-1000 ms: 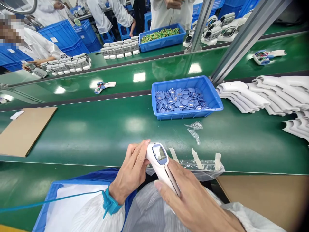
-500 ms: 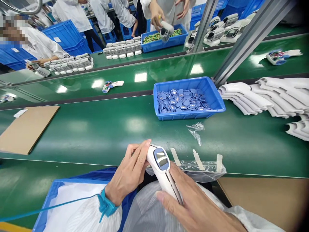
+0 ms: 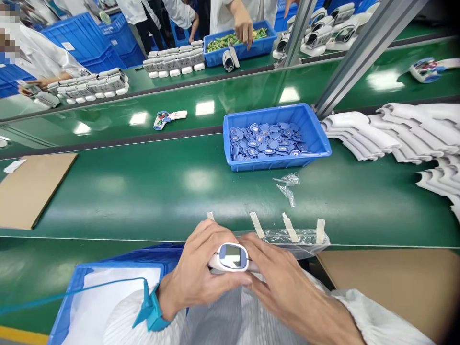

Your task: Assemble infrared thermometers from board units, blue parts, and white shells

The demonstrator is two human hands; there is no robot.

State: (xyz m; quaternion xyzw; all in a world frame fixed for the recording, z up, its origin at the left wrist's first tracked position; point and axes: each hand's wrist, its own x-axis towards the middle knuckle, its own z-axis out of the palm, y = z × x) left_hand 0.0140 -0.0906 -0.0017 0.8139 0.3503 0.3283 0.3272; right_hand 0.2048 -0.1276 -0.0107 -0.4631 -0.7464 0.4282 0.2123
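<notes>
Close to my body, a white infrared thermometer (image 3: pixel 233 258) with a blue-framed grey display is held between both hands, its display facing up. My left hand (image 3: pixel 201 263) wraps around one end, with its thumb along the near side. The fingers of my right hand (image 3: pixel 276 273) close around the other end, and its thumb meets the left thumb in front. Much of the casing is hidden by the fingers. A blue wrist strap (image 3: pixel 153 306) with a cord is on my left wrist.
A blue bin (image 3: pixel 276 163) holds many blue oval pieces. White shell parts (image 3: pixel 362 132) are stacked at right, cardboard (image 3: pixel 36 187) lies left. Taped plastic film (image 3: pixel 305 237) lines the table edge. A half-built unit (image 3: pixel 168 119) lies on the far belt; co-workers stand beyond.
The thermometer has turned from pointing away to lying crosswise, with my left hand now wrapped around its end. Across the belt, a co-worker's hand has let go of a white unit beside the bin.
</notes>
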